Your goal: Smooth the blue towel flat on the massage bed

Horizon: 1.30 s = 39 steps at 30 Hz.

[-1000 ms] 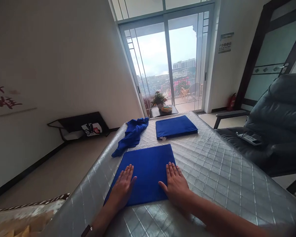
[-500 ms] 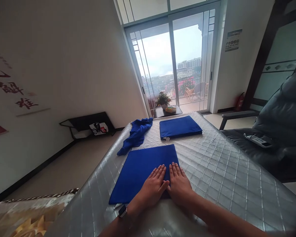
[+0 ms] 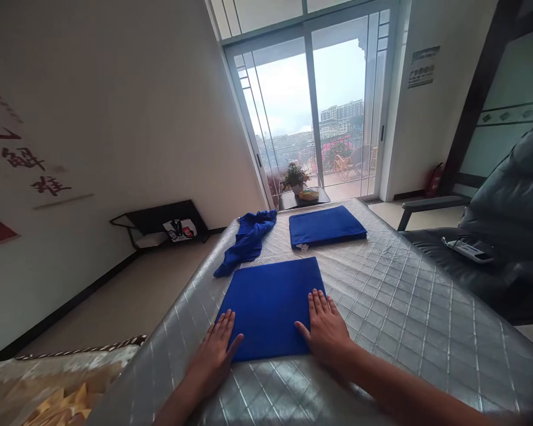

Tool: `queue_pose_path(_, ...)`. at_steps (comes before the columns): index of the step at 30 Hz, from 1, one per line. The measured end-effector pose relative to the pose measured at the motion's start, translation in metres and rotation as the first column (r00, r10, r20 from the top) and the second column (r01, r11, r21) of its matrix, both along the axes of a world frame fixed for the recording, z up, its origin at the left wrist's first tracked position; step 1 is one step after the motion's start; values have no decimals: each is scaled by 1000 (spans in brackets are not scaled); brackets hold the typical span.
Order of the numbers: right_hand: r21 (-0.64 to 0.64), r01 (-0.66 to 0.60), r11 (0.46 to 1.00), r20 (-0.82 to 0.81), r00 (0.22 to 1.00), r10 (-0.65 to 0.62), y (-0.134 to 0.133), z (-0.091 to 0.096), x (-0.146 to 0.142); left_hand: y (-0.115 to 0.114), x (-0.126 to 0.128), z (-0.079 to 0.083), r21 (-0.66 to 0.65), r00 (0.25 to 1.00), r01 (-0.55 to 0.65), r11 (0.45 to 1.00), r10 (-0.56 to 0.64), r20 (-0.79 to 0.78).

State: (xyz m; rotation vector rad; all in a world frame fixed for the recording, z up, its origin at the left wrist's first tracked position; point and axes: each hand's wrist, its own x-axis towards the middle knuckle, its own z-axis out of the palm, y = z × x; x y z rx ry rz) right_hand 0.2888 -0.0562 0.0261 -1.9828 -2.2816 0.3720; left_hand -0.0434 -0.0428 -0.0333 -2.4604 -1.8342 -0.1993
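left hand [image 3: 212,356] has parted from right hand [image 3: 327,331], fingers outstretched at blue cloth's [image 3: 270,310] edges

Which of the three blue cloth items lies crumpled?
The far-left item: it is bunched and twisted, while the far-right item and the near item lie flat with straight edges.

On my feed I see plain deep blue on the flat cloth [image 3: 270,310], the folded stack [image 3: 326,226] and the crumpled cloth [image 3: 247,241]. The mattress [image 3: 391,296] shows silvery grey crossed by paler diamond lines; the armchair [image 3: 506,216] is blackish grey, the fire extinguisher [image 3: 434,180] red.
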Motion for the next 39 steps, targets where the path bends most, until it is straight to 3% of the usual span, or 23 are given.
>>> queue_pose_path(6, -5, -50, 999, -12, 999, 50, -11, -4, -4, -9, -13, -11, 63, 998, -64, 996, 63, 24)
queue_pose_path(10, -88, -59, 994, -16, 998, 57, -18, -2, -7, -10, -12, -9, 62, 999, -39, 997, 38, 19)
queue_pose_path(15, -71, -52, 996, -48, 998, 49, -19, -2, -7, -3, -24, -5, 12, 999, 33, 999, -33, -34)
queue_pose_path(17, -47, -67, 997, -82, 995, 63, -20, -5, -6, 5, -21, -2, -8, 999, -8, 1000, 8, -32)
queue_pose_path(20, -36, -86, 996, -120, 989, 81, -21, -8, -6, 13, 7, 8, -38, 1000, -30, 999, 30, 8)
queue_pose_path(23, -46, -79, 996, -119, 990, 73, -21, -8, -6, 12, 62, 25, -49, 983, 179, 983, -176, 59)
queue_pose_path(26, -32, -95, 995, -100, 991, 91, -18, -12, -6, 7, 123, 41, -104, 925, 376, 921, -367, 95)
queue_pose_path(30, -38, -115, 993, -70, 991, 112, -12, -20, -6, 7, 178, 50, -140, 856, 512, 847, -490, 167)
queue_pose_path(34, -28, -120, 992, -72, 990, 118, -8, -24, -6, 10, 188, 46, -130, 857, 502, 855, -473, 201)
queue_pose_path(39, -42, -128, 991, -80, 989, 124, -10, -23, -5, 8, 161, 35, -141, 890, 453, 880, -437, 131)
